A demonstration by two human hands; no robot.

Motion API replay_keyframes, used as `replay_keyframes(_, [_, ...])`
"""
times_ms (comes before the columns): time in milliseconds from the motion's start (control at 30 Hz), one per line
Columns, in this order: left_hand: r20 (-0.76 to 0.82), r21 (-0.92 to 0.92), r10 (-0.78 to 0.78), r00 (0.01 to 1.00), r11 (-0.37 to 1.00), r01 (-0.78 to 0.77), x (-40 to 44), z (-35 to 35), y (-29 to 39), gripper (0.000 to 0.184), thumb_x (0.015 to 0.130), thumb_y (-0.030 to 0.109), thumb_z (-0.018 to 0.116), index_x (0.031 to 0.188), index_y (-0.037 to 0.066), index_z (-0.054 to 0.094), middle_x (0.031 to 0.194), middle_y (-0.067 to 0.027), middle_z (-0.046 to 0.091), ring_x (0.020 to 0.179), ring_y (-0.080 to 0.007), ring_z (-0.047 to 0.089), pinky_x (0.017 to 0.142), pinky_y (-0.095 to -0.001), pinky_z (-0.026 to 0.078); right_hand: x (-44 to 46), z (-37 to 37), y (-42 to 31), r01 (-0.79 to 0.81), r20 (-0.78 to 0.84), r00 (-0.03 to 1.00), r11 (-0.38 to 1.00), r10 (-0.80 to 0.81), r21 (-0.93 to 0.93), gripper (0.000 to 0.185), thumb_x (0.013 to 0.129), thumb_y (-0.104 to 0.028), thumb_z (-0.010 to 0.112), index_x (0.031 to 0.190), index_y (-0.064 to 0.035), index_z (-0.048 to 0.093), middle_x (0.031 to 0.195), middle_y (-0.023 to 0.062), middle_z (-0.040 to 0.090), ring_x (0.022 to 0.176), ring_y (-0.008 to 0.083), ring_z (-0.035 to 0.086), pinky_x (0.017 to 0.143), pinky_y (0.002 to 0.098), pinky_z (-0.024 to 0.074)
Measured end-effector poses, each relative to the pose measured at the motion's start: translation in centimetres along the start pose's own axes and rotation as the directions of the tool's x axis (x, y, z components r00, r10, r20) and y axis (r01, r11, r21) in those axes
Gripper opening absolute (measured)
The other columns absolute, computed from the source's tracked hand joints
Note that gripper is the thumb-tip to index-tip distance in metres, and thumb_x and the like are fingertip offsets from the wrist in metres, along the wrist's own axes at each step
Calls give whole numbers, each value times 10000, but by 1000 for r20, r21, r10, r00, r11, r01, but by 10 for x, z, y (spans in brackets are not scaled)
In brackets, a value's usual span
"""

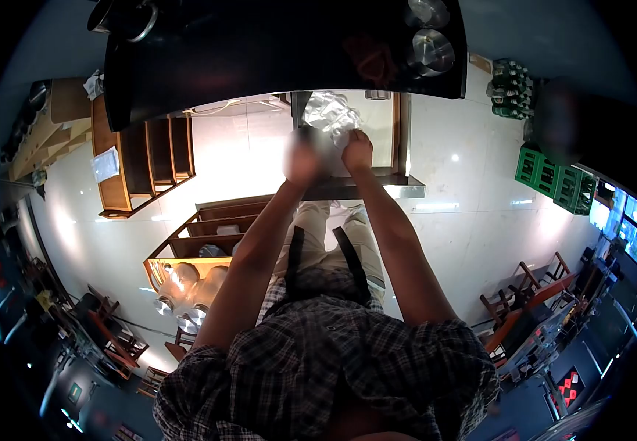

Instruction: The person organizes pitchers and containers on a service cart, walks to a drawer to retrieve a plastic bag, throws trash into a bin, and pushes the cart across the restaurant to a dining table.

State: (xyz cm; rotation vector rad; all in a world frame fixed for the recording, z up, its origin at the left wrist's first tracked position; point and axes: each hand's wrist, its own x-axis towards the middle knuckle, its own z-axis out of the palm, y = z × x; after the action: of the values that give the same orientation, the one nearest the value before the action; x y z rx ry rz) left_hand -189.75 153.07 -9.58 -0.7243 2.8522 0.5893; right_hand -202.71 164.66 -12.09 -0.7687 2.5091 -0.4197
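Both my hands are over an open drawer [395, 181] that juts out from under a black counter [281, 55]. Shiny, crumpled clear plastic [329, 110] lies inside it and reaches down between my hands. My right hand [359, 152] is closed on the plastic's right edge, fingers curled. On the other side, my left hand [303, 160] is beside the plastic; a blur covers its fingers, so its grip is hidden. A small round metallic thing [378, 95] shows at the drawer's far end.
Round glass or metal items [433, 53] stand on the counter's right. Left of me are a wooden shelf unit [116, 187], a compartmented wooden cabinet [186, 246] and large lidded jars [204, 290]. Green crates [553, 176], green bottles [511, 88] and wooden chairs [528, 298] are to the right.
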Motion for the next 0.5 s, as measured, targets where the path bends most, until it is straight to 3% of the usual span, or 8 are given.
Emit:
replay_keyframes(67, [22,10,-1,1000,1000,1,3,-6,3,210,779,147,543,967,87,615,1172,-68,526,1140,-247,446,982,-434,318,9,5,2,30,-119,993,999,-29,10,449,786,-105,505,1228,-56,450,1297,153,414,1208,301,390,989,434,326])
replay_keyframes(100, [19,-181,6,1000,983,-3,3,-17,5,262,770,137,540,1025,101,590,1215,-69,495,1179,-246,414,1008,-450,291,12,10,3,61,-230,972,998,-55,17,470,767,-100,540,1229,-84,456,1311,149,401,1173,319,415,978,414,338])
replay_keyframes(133, [15,-367,11,1000,930,-5,3,-28,9,323,762,127,537,1083,115,565,1257,-71,463,1217,-246,382,1033,-465,263,14,6,0,61,-226,973,998,-55,21,470,767,-100,540,1229,-84,456,1311,149,401,1173,319,415,978,414,338])
replay_keyframes(233, [141,-259,-37,989,963,72,4,-54,22,400,748,126,545,1148,122,521,1299,-74,424,1251,-252,346,1052,-471,237,19,-13,-12,138,-223,963,987,-152,-76,556,741,-95,590,1267,-87,412,1307,173,396,1151,337,424,955,421,367])
replay_keyframes(333, [163,-313,-69,984,943,118,2,-58,22,419,742,116,546,1160,125,515,1308,-76,417,1262,-257,334,1049,-479,237,20,-16,-21,140,-192,964,965,-183,-221,628,722,-79,607,1300,-90,360,1316,193,380,1136,346,430,939,421,388])
replay_keyframes(433, [85,-330,3,996,944,26,-7,-43,10,434,742,108,542,1174,128,507,1312,-84,412,1264,-257,332,1049,-482,233,40,21,-6,3,-150,988,983,-32,-185,672,716,-69,604,1323,-113,319,1265,202,412,1092,358,454,903,416,415])
replay_keyframes(467, [90,-331,3,996,943,27,-11,-43,11,434,742,108,542,1174,128,507,1312,-84,412,1264,-257,332,1049,-482,233,55,68,26,75,-280,954,991,-104,-113,675,711,-70,607,1321,-124,325,1204,187,454,1053,348,478,875,412,432])
replay_keyframes(500, [95,-177,51,994,984,-34,-15,-41,11,436,742,104,539,1176,127,507,1315,-86,410,1265,-258,331,1049,-484,231,54,69,33,92,-367,924,993,-111,-67,619,712,-67,601,1285,-124,373,1129,174,487,998,341,502,836,408,445])
